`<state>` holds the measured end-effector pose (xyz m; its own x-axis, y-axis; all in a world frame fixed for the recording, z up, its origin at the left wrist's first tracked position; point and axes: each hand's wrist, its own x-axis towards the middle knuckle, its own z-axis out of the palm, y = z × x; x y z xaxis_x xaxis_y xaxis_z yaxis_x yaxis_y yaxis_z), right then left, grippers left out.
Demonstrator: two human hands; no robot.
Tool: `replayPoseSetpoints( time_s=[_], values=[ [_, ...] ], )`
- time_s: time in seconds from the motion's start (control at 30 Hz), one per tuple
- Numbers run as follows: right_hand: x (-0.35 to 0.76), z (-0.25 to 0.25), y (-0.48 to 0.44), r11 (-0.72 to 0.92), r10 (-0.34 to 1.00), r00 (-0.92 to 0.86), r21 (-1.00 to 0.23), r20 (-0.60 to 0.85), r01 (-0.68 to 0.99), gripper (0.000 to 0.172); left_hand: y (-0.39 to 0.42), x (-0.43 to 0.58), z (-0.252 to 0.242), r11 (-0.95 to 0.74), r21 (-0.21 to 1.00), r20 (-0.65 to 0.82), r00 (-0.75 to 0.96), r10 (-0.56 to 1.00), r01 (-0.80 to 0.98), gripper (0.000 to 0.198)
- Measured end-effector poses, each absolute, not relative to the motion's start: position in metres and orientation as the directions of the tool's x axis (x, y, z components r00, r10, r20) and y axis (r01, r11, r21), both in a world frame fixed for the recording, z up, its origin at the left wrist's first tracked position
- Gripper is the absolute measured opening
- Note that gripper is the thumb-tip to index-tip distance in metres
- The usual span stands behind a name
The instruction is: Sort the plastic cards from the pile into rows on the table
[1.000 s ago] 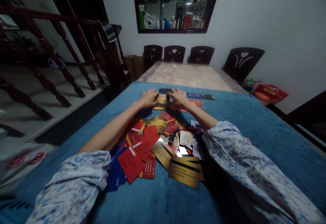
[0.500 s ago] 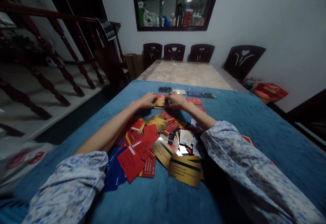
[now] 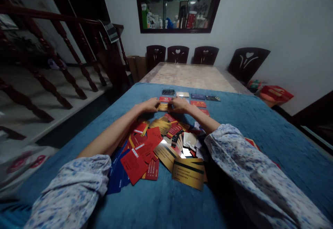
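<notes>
Both my arms reach forward over a blue cloth [image 3: 260, 132]. My left hand [image 3: 149, 105] and my right hand [image 3: 179, 105] meet on a gold card [image 3: 162, 107], fingers curled on its two ends. Beyond them lies a row of single cards: a black card [image 3: 168, 92], a pale card [image 3: 182, 94], a blue card [image 3: 198, 96] and a dark card [image 3: 212, 98]. A red card [image 3: 165, 99] and another red card [image 3: 198, 103] lie in a nearer row. A loose pile of red, gold and blue cards [image 3: 161, 145] lies between my forearms.
The bare marble table top [image 3: 192, 76] extends past the cloth, with several dark chairs [image 3: 178, 54] at its far end. A wooden stair railing [image 3: 65, 48] runs along the left. A glass cabinet [image 3: 179, 5] hangs on the wall. Red bags [image 3: 275, 93] sit on the right.
My hands have drawn back toward me with the gold card, uncovering the red card and the pale card in the far rows.
</notes>
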<state>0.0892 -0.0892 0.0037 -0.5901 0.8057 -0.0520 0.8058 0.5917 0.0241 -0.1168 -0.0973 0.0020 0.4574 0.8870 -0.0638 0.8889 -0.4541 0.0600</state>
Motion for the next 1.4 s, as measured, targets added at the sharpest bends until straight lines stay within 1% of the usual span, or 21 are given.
replayPoseSetpoints(
  time_s=[0.17, 0.3, 0.4, 0.53, 0.7, 0.87, 0.97, 1.1, 1.2, 1.4],
  values=[
    [0.087, 0.002, -0.09, 0.602, 0.798, -0.6, 0.042, -0.057, 0.797, 0.036, -0.1, -0.117, 0.002, -0.448, 0.032, -0.078, 0.449, 0.89, 0.893, 0.034],
    [0.086, 0.001, -0.091, 0.601, 0.799, -0.599, 0.063, -0.046, 0.797, 0.038, -0.102, -0.117, 0.0, -0.435, 0.039, -0.074, 0.437, 0.897, 0.9, 0.03],
    [0.085, 0.0, -0.092, 0.595, 0.804, -0.593, 0.074, -0.039, 0.801, 0.041, -0.103, -0.115, -0.001, -0.43, 0.044, -0.063, 0.432, 0.9, 0.902, 0.03],
    [0.083, -0.002, -0.093, 0.591, 0.807, -0.589, 0.062, -0.049, 0.804, 0.035, -0.104, -0.112, -0.005, -0.406, 0.053, -0.063, 0.409, 0.91, 0.912, 0.029],
    [0.082, -0.005, -0.091, 0.593, 0.805, -0.592, 0.041, -0.033, 0.804, 0.032, -0.103, -0.111, -0.009, -0.347, 0.097, -0.062, 0.353, 0.933, 0.933, 0.029],
    [0.082, -0.004, -0.088, 0.606, 0.796, -0.604, 0.045, -0.04, 0.794, 0.032, -0.105, -0.112, -0.013, -0.336, 0.088, -0.04, 0.341, 0.939, 0.938, 0.033],
    [0.082, -0.003, -0.089, 0.595, 0.803, -0.593, 0.054, -0.056, 0.802, 0.035, -0.106, -0.113, -0.015, -0.315, 0.105, -0.02, 0.318, 0.948, 0.943, 0.039],
    [0.083, -0.001, -0.095, 0.576, 0.817, -0.574, 0.094, -0.052, 0.812, 0.046, -0.107, -0.115, -0.017, -0.291, 0.137, -0.001, 0.294, 0.956, 0.947, 0.046],
    [0.085, 0.002, -0.102, 0.573, 0.818, -0.574, 0.113, -0.022, 0.812, 0.051, -0.111, -0.117, -0.019, -0.283, 0.153, 0.008, 0.285, 0.958, 0.947, 0.044],
    [0.1, 0.011, -0.119, 0.587, 0.807, -0.59, 0.092, 0.01, 0.804, 0.053, -0.126, -0.12, -0.02, -0.327, 0.197, 0.094, 0.314, 0.945, 0.924, 0.043]
  ],
)
